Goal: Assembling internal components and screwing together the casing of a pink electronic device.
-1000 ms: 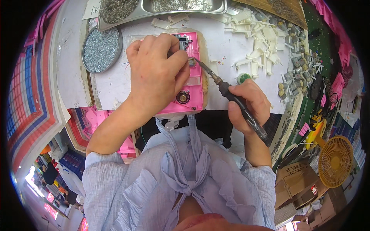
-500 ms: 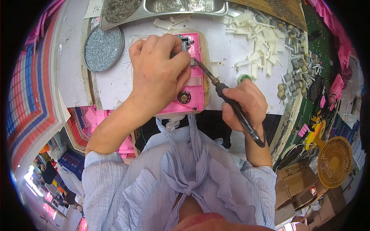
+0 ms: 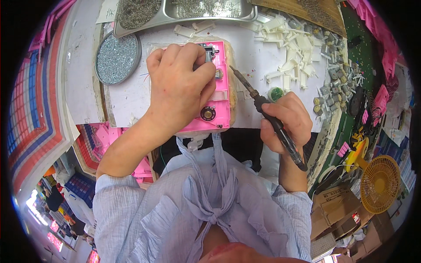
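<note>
A pink plastic casing (image 3: 223,98) lies on a pale pad on the white work surface in front of me. My left hand (image 3: 175,83) is over its left part, with thumb and fingers closed inside it; what they pinch is hidden. Beside my thumb sits a small silvery metal part (image 3: 219,73), and a grey mechanism (image 3: 210,53) shows above it. A round black part (image 3: 208,113) with a brassy centre is fitted near the casing's close end. My right hand (image 3: 291,120) grips a black soldering iron (image 3: 260,102), its tip just off the casing's right edge.
A round dish of small silvery pieces (image 3: 116,57) stands at left. Metal trays (image 3: 208,18) with wiry coils are at the back. White plastic parts (image 3: 289,68) and small metal blocks (image 3: 335,94) lie heaped at right, near a green roll (image 3: 275,93). Beyond is a yellow fan (image 3: 380,184).
My right hand has drawn the soldering iron back to the right, so its tip has left the small metal part. My left hand stays at the casing.
</note>
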The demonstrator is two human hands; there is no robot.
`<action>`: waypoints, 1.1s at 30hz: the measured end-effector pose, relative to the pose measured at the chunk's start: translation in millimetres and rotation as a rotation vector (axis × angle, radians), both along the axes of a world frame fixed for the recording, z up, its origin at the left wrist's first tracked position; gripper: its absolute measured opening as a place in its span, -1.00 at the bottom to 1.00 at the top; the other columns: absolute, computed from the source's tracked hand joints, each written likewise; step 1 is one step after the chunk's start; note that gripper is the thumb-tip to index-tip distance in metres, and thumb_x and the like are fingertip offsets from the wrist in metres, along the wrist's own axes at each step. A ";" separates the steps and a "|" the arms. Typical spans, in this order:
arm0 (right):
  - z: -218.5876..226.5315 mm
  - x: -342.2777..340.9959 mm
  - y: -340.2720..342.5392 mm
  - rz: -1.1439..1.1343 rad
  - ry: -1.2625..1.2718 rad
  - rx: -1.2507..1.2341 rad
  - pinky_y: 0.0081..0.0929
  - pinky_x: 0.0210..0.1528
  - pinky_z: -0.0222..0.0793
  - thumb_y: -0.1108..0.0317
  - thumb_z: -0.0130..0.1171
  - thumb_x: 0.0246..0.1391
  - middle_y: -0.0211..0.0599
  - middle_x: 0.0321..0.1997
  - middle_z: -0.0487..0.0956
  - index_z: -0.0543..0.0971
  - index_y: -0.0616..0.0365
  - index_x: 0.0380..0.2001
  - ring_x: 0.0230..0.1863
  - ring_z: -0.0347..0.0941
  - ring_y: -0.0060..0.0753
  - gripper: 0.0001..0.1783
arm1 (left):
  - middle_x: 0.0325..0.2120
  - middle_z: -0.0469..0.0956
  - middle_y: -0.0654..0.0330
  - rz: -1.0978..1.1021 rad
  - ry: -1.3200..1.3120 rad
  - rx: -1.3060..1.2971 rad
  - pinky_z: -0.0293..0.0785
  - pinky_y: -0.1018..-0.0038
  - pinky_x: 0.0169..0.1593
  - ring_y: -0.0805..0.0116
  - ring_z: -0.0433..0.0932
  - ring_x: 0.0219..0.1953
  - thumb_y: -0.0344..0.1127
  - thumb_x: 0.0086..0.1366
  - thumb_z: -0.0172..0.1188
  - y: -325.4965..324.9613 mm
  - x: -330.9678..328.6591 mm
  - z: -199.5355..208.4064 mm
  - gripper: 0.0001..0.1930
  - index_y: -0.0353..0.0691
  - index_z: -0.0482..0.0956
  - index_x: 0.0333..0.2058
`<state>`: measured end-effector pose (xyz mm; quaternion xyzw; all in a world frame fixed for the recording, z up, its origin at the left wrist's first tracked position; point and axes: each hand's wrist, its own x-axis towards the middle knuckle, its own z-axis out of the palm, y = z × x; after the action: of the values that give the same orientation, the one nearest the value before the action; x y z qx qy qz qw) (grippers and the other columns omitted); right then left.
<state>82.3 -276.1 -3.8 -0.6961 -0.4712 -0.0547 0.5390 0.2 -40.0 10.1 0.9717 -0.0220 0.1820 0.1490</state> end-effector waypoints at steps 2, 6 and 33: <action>1.4 0.0 -0.4 -0.003 -0.003 -0.004 -0.42 -0.53 0.21 0.63 0.31 -0.30 -0.34 -0.56 0.46 0.65 0.22 -0.20 -0.60 0.30 -0.29 -0.57 | -0.31 0.44 0.29 -0.002 -0.003 -0.005 0.18 0.22 -0.02 0.24 0.44 -0.22 -0.35 -0.01 0.42 0.2 0.1 -1.2 -0.84 -0.06 0.61 -0.43; 1.8 0.2 -3.0 -0.009 -0.007 -0.010 -0.43 -0.53 0.22 0.64 0.32 -0.30 -0.34 -0.56 0.46 0.65 0.22 -0.21 -0.60 0.31 -0.30 -0.57 | -0.30 0.44 0.29 -0.001 0.003 -0.005 0.18 0.22 0.00 0.23 0.45 -0.20 -0.35 -0.01 0.42 -0.8 0.4 0.9 -0.83 -0.07 0.61 -0.43; 18.3 -17.6 43.6 -0.073 0.453 0.035 -0.58 -0.25 0.47 0.51 0.36 0.09 -0.24 -0.31 0.66 0.61 0.34 -0.01 -0.33 0.56 -0.52 -0.63 | -0.35 0.65 0.19 0.078 -0.050 -0.753 0.55 0.52 -0.29 0.39 0.63 -0.40 -0.51 0.21 0.36 37.3 -24.8 -7.5 -0.88 -0.28 0.62 -0.28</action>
<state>64.8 -232.6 14.5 -0.6976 -0.3120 0.0752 0.6406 -24.6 -2.7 2.6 0.8443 0.0798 0.2066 0.4880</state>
